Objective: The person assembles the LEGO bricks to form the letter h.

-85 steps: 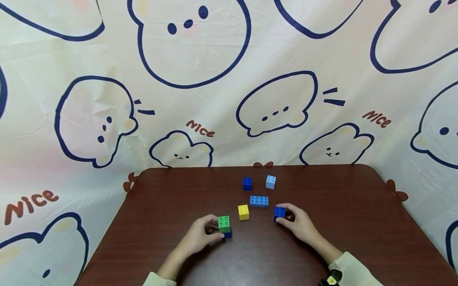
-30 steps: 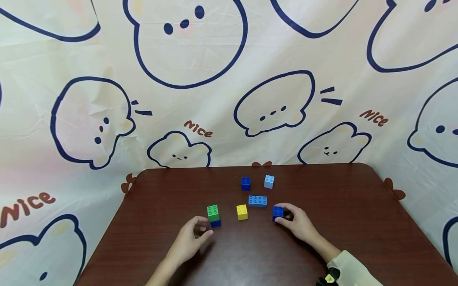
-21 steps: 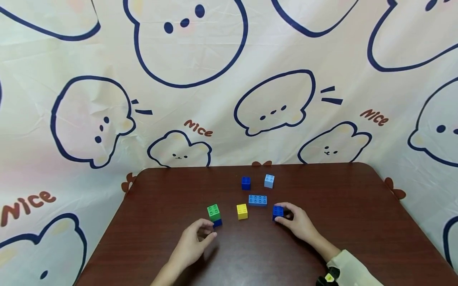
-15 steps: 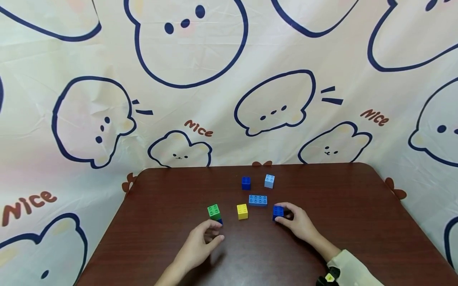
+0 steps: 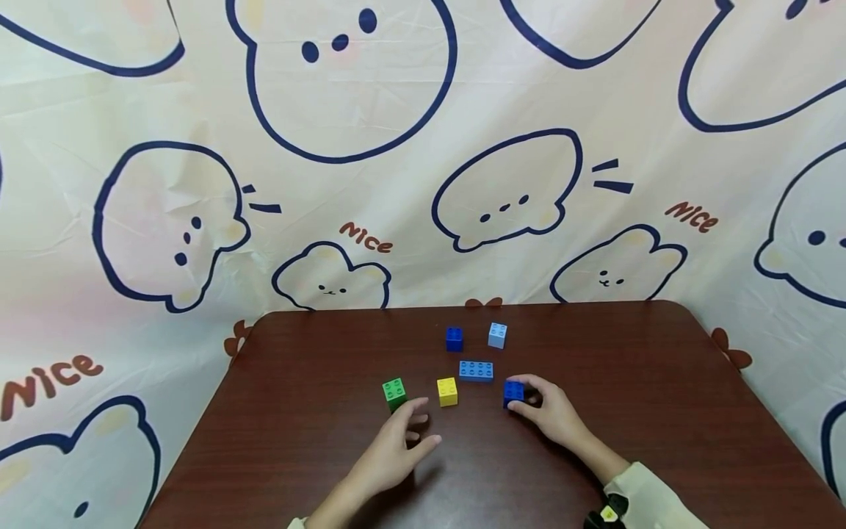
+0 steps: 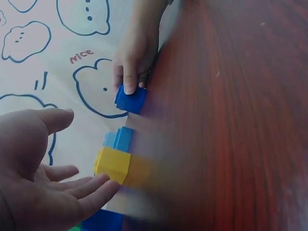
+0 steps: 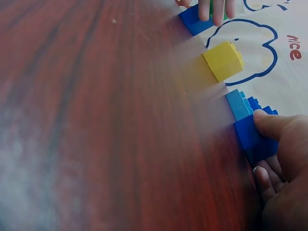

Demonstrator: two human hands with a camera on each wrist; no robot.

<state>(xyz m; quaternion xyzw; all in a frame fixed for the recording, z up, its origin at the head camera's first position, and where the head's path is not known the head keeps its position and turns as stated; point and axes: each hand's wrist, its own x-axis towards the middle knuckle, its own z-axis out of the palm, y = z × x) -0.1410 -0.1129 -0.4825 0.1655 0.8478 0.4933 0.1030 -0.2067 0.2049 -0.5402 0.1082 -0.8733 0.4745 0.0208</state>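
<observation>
My left hand (image 5: 390, 455) hovers over the table with fingers spread and holds nothing. Just behind its fingertips stands a green brick (image 5: 394, 393) stacked on a dark blue brick (image 6: 102, 220); in the head view the hand hides the lower one. The yellow brick (image 5: 447, 391) is to the right of those fingers, apart from them. With thumb and fingers my right hand (image 5: 551, 415) grips a blue brick (image 5: 513, 391), which sits on the table. In the right wrist view the thumb presses on that brick's (image 7: 250, 134) near side.
Behind the yellow brick lies a long light-blue brick (image 5: 476, 370). Farther back are a dark blue brick (image 5: 454, 339) and a pale blue brick (image 5: 498, 335). The brown table (image 5: 297, 382) ends at a patterned cloth (image 5: 410, 191).
My left hand set the green and blue stack down farther back and left, released it, then moved right past its front. The right hand keeps its hold on the blue brick.
</observation>
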